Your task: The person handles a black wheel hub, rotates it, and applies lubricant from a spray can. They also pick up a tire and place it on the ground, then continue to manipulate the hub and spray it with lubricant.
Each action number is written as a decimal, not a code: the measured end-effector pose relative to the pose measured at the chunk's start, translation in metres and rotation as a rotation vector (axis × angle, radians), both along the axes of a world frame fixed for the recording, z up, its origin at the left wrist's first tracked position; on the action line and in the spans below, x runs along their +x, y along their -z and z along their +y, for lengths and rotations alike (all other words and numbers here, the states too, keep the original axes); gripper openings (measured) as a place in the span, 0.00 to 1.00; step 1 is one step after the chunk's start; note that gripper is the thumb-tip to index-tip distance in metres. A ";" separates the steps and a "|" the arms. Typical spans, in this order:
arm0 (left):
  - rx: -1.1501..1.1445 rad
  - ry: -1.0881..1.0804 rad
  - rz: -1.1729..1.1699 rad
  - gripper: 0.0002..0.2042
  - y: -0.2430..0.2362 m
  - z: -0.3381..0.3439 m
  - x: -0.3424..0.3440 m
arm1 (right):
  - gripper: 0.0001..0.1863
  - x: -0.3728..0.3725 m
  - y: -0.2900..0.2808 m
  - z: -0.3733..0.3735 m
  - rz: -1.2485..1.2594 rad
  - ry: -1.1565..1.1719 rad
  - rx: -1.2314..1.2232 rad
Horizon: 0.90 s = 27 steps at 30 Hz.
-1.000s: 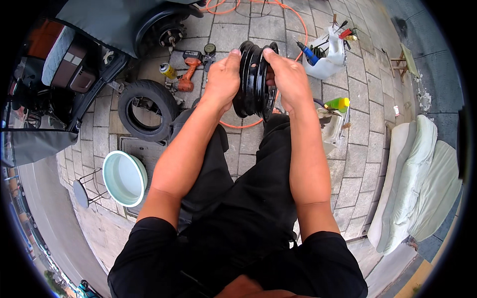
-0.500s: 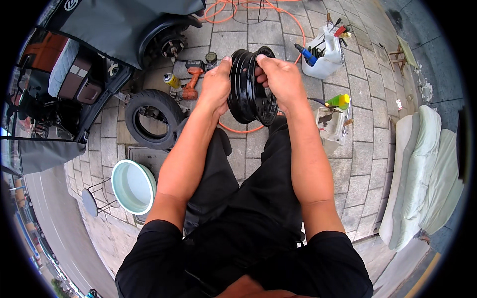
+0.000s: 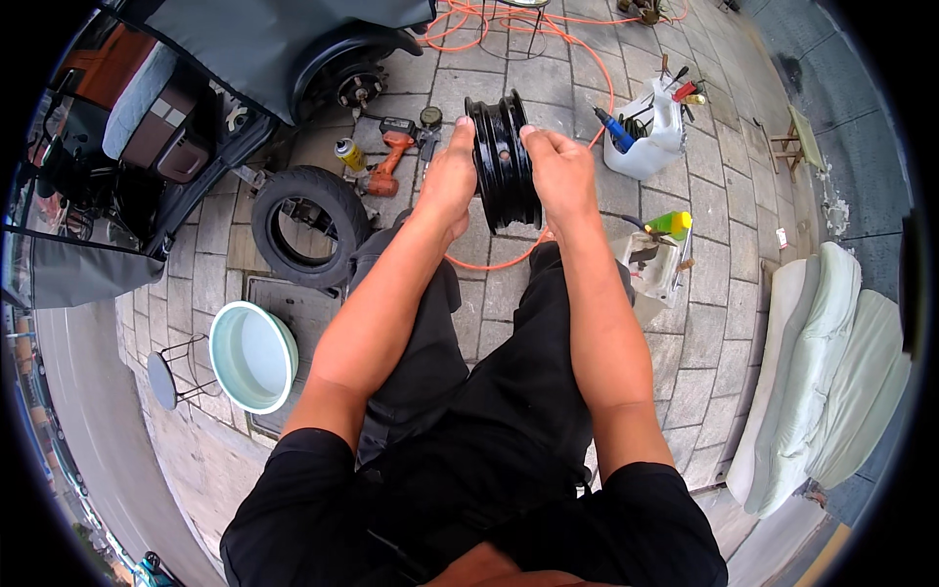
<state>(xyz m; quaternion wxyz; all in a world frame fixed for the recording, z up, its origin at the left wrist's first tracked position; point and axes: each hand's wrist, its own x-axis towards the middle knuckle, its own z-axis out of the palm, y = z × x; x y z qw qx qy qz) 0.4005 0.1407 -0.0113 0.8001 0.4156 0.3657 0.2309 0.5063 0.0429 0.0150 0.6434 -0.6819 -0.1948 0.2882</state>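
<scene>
My left hand (image 3: 452, 176) grips the left side of a black metal wheel rim (image 3: 504, 166), thumb along its edge. My right hand (image 3: 559, 171) grips the other side, so the rim is upright between them above my knees. A tire (image 3: 341, 219) without a rim lies on the pavers left of my left forearm, partly over metal parts. Beyond it are an orange power drill (image 3: 389, 157), a yellow spray can (image 3: 349, 153) and a tool with a round gauge (image 3: 429, 119).
A vehicle with an exposed hub (image 3: 357, 90) stands upper left, a pale basin (image 3: 252, 395) and stool (image 3: 161, 380) lower left. An orange hose (image 3: 597, 54) loops across the pavers (image 3: 720, 333). Right are tool containers (image 3: 646, 142) (image 3: 653, 274), a wooden chair (image 3: 797, 145) and padded mats (image 3: 812, 382).
My hands and the rim dipped and turned, then came back up and slightly right, the rim now seen more from its side. Both hands keep hold of it.
</scene>
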 end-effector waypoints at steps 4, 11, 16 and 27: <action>-0.051 -0.006 0.000 0.23 -0.001 0.002 -0.002 | 0.17 0.000 0.009 0.009 0.057 0.036 0.031; -0.096 0.007 -0.009 0.27 -0.012 0.001 -0.009 | 0.17 0.006 0.021 0.010 0.139 -0.016 0.058; -0.037 -0.111 -0.045 0.27 -0.018 -0.003 -0.008 | 0.14 0.011 0.020 0.002 -0.275 -0.030 0.022; 0.029 -0.168 -0.087 0.32 -0.004 0.004 0.003 | 0.30 -0.004 -0.032 -0.026 -1.689 -0.341 -0.285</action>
